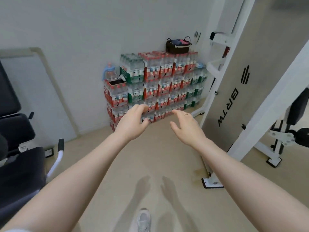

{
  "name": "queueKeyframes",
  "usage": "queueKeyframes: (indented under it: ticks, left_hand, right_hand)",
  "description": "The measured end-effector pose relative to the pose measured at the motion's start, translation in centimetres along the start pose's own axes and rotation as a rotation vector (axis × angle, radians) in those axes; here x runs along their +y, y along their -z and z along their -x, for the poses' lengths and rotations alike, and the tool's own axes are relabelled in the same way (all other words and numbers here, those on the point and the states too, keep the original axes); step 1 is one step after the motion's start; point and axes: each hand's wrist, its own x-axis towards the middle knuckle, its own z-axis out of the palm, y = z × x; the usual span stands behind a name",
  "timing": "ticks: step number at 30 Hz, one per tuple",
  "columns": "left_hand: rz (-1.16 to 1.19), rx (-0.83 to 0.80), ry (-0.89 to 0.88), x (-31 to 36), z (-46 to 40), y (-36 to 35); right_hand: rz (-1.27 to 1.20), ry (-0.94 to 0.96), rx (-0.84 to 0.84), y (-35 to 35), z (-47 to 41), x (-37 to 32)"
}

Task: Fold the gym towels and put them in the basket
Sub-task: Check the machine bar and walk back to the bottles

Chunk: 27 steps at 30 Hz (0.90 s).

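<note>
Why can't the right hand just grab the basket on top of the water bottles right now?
Probably it can't yet: the basket sits high on the stacked water bottles by the wall, well beyond the empty right hand. Open floor lies between, so stepping closer should do it.

basket [178,47] dark brown | bottle packs [160,77] red, green labels | floor [150,156] beige

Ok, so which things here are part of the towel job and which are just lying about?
For the job: basket on top of the stacked water bottle packs, fabric showing inside it; left hand and right hand, both empty.

Just lying about: phone, white gym machine, black bench, shoe.
</note>
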Motion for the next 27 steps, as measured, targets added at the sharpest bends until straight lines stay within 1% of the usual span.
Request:
queueKeyframes:
  ticks: [5, 11, 14, 18, 21, 27]
  left_hand:
    - [0.0, -0.014, -0.072, -3.0, -14.1, -0.6]
    - [0.004, -0.038, -0.12, -5.1, -28.1, -2.1]
    - [0.003, -0.021, -0.151, -6.3, -34.3, -3.7]
    - [0.011, -0.025, -0.123, -8.3, -42.4, -7.1]
    - [-0.014, -0.037, -0.134, -9.2, -48.7, -9.5]
    - [-0.048, -0.052, -0.134, -9.6, -65.4, -13.2]
  right_hand:
    - [-0.003, -0.045, 0.072, 1.0, -13.2, 2.6]
    - [0.031, -0.045, 0.09, 1.6, -25.0, 6.7]
    - [0.018, -0.062, 0.1, 1.4, -30.9, 9.7]
    - [0.032, -0.059, 0.106, 0.4, -39.3, 14.3]
    - [0.048, -0.044, 0.117, -0.1, -45.9, 17.8]
    - [0.052, -0.019, 0.11, 2.1, -61.3, 25.5]
